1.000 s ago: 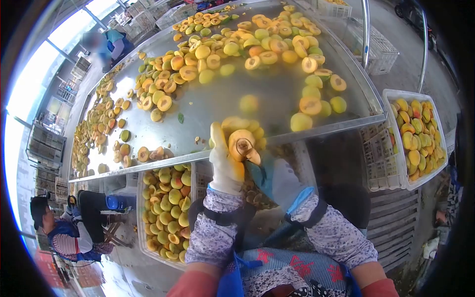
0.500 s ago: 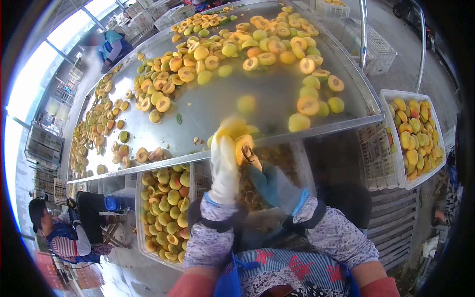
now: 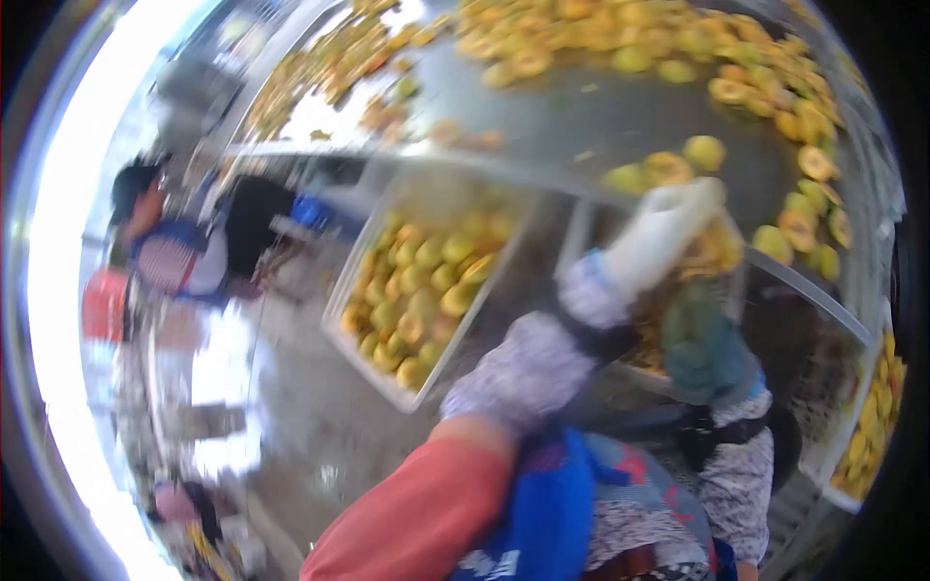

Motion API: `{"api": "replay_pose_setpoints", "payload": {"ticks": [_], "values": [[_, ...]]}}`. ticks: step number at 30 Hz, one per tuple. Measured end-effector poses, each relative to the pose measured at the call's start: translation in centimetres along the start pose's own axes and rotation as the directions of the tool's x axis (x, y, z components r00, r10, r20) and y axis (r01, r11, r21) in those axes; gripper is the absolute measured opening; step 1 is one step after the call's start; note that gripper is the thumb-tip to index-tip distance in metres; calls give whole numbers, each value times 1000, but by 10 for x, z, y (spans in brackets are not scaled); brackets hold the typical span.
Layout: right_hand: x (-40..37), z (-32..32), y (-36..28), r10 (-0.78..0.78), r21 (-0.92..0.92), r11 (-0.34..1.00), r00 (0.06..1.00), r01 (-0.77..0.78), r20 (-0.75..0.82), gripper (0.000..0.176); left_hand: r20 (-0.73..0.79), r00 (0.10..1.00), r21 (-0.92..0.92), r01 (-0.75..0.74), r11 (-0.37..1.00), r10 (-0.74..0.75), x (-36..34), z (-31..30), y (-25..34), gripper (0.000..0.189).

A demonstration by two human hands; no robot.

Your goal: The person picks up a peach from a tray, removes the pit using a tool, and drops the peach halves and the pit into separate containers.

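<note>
The left hand (image 3: 668,228), in a white glove, is raised at the near edge of the metal table (image 3: 542,116), its fingers bent around a yellow-orange fruit (image 3: 715,250) (blurred, so I cannot tell how firmly). The right hand (image 3: 707,349), in a blue-green glove, is just below that fruit; whether it pinches anything, I cannot tell.

Under the hands stands a middle crate (image 3: 577,237), partly hidden by them and the left forearm. The table's edge runs close by the left hand, and three loose fruits (image 3: 668,170) lie just beyond it. More halves (image 3: 635,58) cover the far side, too many to count.

Three crates show near the table: the middle one, a full left crate (image 3: 406,398) and a right crate (image 3: 841,498) of yellow fruit. One person (image 3: 172,254) sits at the left, beside a blue object (image 3: 310,210).
</note>
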State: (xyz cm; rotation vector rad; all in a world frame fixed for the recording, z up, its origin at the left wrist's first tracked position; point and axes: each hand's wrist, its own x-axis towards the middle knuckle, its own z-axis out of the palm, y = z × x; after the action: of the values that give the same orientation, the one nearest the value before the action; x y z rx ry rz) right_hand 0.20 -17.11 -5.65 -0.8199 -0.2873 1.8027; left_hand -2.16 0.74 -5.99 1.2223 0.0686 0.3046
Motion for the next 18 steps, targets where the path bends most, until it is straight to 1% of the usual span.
{"api": "replay_pose_setpoints", "payload": {"ticks": [1, 2, 3, 5, 6, 8, 9, 11, 12, 13, 14, 15, 16, 17, 18], "values": [[1, 6, 2, -38, -29, 999, 991, 35, -127, 67, 71, 997, 41, -47, 998, 44, 0, -2, 5, 54], [2, 12, 4, -77, -66, 996, 964, 62, -254, 63, 167, 985, 0, 43, 999, -43, -2, -3, 17, 56], [4, 17, 5, -113, -108, 991, 920, 78, -375, 60, 143, 988, -97, 65, 993, -50, -6, -5, 19, 55], [2, 18, 10, -140, -108, 989, 893, 104, -428, 54, 123, 991, -299, 93, 950, -58, -8, 1, 21, 54], [4, 16, 11, -162, -112, 986, 859, 123, -487, 53, 117, 990, -377, 115, 919, -76, -5, 3, 19, 53], [8, 16, 14, -225, -196, 972, 774, 132, -592, 50, 121, 988, -533, 150, 833, -100, -7, 5, 21, 53], [10, 15, 18, -270, -272, 955, 727, 118, -631, 49, 107, 984, -495, 176, 851, -142, -10, 5, 26, 50], [13, 13, 26, -313, -345, 934, 688, 96, -654, 45, 114, 993, -211, 55, 976, -31, -11, 2, 19, 52], [11, 10, 28, -303, -340, 936, 700, 91, -646, 41, 131, 991, -57, -15, 998, 22, -10, 1, 16, 53], [8, 5, 28, -295, -335, 938, 712, 89, -638, 37, 142, 990, -71, -1, 997, 11, -11, 0, 14, 54], [4, 1, 27, -254, -243, 960, 809, 142, -530, 35, 111, 994, -167, 7, 986, 12, -8, 2, 9, 53], [-2, -4, 24, -220, -138, 974, 887, 179, -406, 34, 81, 997, -261, 16, 965, 5, -2, 6, 1, 53], [-3, -16, 27, -364, -357, 903, 864, 238, -347, 32, 53, 999, -351, 25, 936, -7, 2, 8, -5, 52], [-4, -29, 30, -500, -555, 781, 820, 287, -278, 30, 6, 998, -542, 51, 839, -56, 4, 7, -4, 51], [13, -49, 46, -738, -917, 334, 666, 219, -110, 28, -26, 994, -708, 60, 704, -110, 7, 5, -2, 51]]}}
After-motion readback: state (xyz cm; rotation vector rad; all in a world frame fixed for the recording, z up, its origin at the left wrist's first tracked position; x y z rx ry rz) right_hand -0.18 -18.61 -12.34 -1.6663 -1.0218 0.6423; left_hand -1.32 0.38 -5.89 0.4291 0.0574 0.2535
